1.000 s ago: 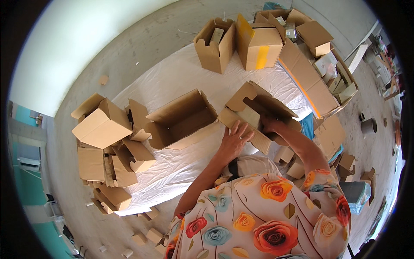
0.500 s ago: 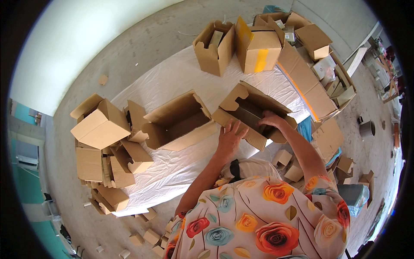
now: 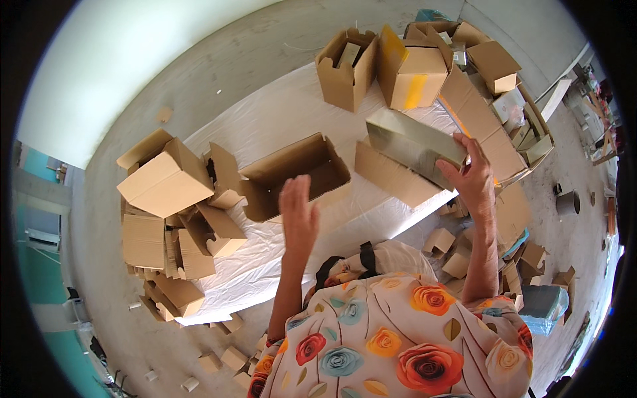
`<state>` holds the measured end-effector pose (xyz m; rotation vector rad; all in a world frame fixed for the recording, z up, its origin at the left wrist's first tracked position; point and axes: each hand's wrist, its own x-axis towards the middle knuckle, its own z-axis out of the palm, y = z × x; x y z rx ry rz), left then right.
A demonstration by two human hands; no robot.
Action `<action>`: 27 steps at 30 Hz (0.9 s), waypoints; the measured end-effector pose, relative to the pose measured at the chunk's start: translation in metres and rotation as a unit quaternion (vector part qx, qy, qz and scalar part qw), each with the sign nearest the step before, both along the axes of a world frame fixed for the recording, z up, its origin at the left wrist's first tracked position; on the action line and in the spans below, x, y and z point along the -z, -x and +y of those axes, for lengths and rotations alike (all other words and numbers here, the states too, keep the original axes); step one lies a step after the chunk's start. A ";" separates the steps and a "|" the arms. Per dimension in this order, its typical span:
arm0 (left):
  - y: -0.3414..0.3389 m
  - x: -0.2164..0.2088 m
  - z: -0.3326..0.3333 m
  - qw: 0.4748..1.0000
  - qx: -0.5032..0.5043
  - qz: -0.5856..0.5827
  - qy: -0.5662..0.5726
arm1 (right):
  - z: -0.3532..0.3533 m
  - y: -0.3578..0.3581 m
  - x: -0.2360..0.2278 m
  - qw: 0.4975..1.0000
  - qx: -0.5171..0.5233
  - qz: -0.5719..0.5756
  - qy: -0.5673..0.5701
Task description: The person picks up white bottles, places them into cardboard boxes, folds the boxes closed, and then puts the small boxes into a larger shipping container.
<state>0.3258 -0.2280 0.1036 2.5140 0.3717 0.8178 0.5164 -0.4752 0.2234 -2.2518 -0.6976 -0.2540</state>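
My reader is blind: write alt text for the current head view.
The right hand holds one end of a long grey box at a cardboard carton; the empty left hand is near an open carton. More boxes sit on the white cloth.

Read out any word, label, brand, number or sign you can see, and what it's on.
None can be read.
Small pale box inside the large brown cardboard carton: any marks too small.
Long, silvery-grey rectangular box in the right hand: no legible lettering.
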 end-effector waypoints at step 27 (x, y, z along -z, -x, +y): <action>0.073 0.060 0.059 0.986 -0.130 0.096 -0.041 | 0.208 0.060 0.141 0.956 -0.277 0.032 0.088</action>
